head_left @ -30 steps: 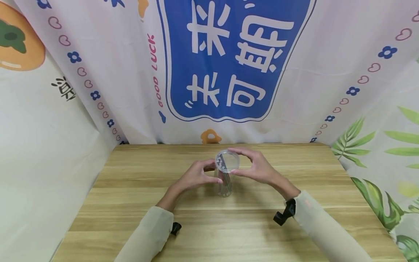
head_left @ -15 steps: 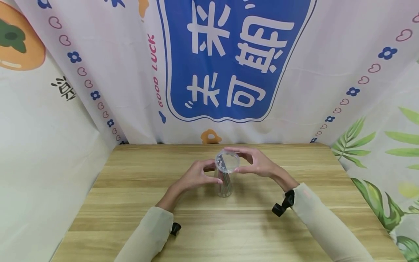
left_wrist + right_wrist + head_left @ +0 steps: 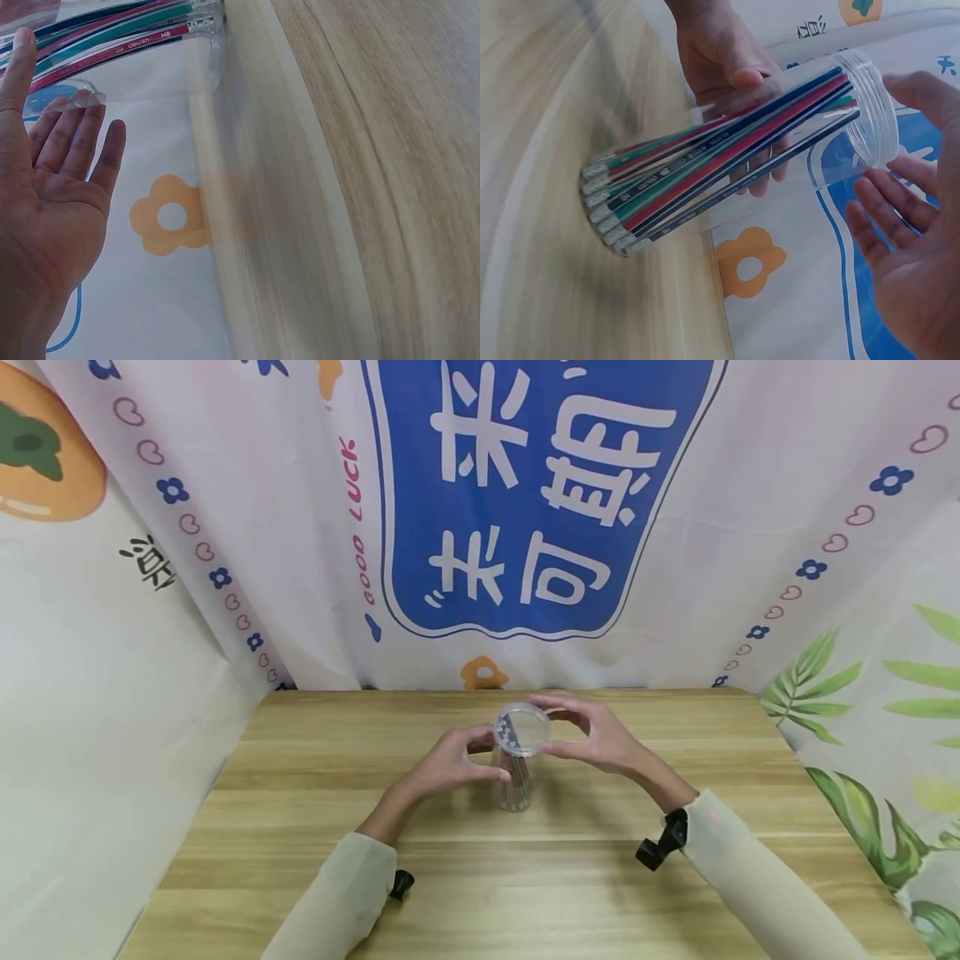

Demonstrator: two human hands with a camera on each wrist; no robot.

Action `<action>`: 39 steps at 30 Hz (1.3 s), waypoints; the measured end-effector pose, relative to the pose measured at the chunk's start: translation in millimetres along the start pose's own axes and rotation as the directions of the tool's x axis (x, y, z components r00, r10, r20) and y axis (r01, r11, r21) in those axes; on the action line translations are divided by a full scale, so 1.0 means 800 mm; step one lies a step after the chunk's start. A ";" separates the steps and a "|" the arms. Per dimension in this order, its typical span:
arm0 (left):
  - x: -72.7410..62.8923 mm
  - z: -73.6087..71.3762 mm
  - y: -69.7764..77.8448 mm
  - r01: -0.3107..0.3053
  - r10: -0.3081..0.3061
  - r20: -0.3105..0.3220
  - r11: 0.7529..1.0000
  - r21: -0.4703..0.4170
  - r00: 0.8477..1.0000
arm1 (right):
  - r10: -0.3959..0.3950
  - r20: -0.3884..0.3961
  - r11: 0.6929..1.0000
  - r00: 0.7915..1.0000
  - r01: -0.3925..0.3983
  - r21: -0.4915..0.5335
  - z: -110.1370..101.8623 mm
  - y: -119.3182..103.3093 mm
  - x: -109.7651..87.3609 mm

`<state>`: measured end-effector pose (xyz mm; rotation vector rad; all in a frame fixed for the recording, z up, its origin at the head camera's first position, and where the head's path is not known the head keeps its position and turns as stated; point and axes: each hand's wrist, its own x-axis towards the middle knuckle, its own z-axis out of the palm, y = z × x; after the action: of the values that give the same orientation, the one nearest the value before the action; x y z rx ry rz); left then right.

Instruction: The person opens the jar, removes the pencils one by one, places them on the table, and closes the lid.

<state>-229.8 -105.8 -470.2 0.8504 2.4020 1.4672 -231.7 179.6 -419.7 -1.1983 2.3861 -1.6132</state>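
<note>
A tall clear plastic jar [image 3: 516, 797] stands upright on the wooden table, a round clear lid [image 3: 534, 728] on its top. Inside lean several pencils [image 3: 712, 161] in red, green and dark colours, their eraser ends down by the base in the right wrist view. My left hand [image 3: 450, 760] holds the jar's side below the lid, thumb on the near side and fingers behind. The right hand [image 3: 600, 737] has its thumb and fingers curled at the lid's rim, with fingertips right at the edge.
The wooden table [image 3: 300, 827] runs back to a white printed curtain [image 3: 315, 610] with a blue panel. More printed cloth hangs at the left and right. Each wrist carries a small black camera [image 3: 662, 842].
My right hand's fingers shift back and forth around the lid's rim, while its wrist rises slightly, then lowers and moves right. The jar and my left hand keep their place.
</note>
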 end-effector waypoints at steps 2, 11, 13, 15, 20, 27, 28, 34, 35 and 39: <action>0.001 0.001 0.000 -0.001 0.001 0.003 1.000 0.000 1.000 | -0.004 -0.047 1.000 0.999 0.004 -0.014 0.001 0.000 -0.006; 0.001 0.001 0.003 0.018 -0.018 -0.006 1.000 0.002 1.000 | 0.005 -0.164 0.996 0.986 -0.020 -0.091 0.013 -0.015 -0.019; 0.001 0.001 0.002 0.015 -0.015 -0.007 1.000 0.005 1.000 | -0.006 -0.181 0.991 0.983 -0.018 -0.129 0.017 -0.019 -0.018; 0.002 0.001 0.001 0.012 -0.011 -0.014 1.000 0.011 1.000 | -0.027 -0.197 0.983 0.980 -0.009 -0.181 0.021 -0.021 -0.016; 0.004 0.001 0.001 -0.008 0.009 -0.026 1.000 0.026 1.000 | -0.101 -0.241 0.950 0.965 0.021 -0.312 0.030 -0.021 -0.012; 0.005 0.002 0.000 -0.057 0.056 -0.026 0.998 -0.001 0.998 | -0.166 -0.273 0.930 0.948 0.058 -0.362 0.035 -0.018 -0.012; 0.005 0.002 0.000 -0.061 0.061 -0.029 0.998 -0.008 0.998 | -0.172 -0.276 0.930 0.946 0.063 -0.363 0.036 -0.019 -0.011; 0.004 0.003 0.002 -0.095 0.094 -0.056 0.995 -0.015 0.994 | -0.165 -0.279 0.929 0.946 0.055 -0.365 0.036 -0.019 -0.011; 0.004 0.003 0.002 -0.105 0.104 -0.060 0.994 -0.015 0.993 | -0.162 -0.278 0.929 0.947 0.051 -0.367 0.036 -0.019 -0.011; 0.003 0.004 0.002 -0.124 0.121 -0.073 0.992 -0.039 0.990 | -0.156 -0.276 0.927 0.948 0.044 -0.371 0.037 -0.020 -0.012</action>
<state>-230.1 -101.7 -470.1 0.9673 2.3965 1.6142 -203.8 159.4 -424.3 -1.2152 2.9671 -1.5236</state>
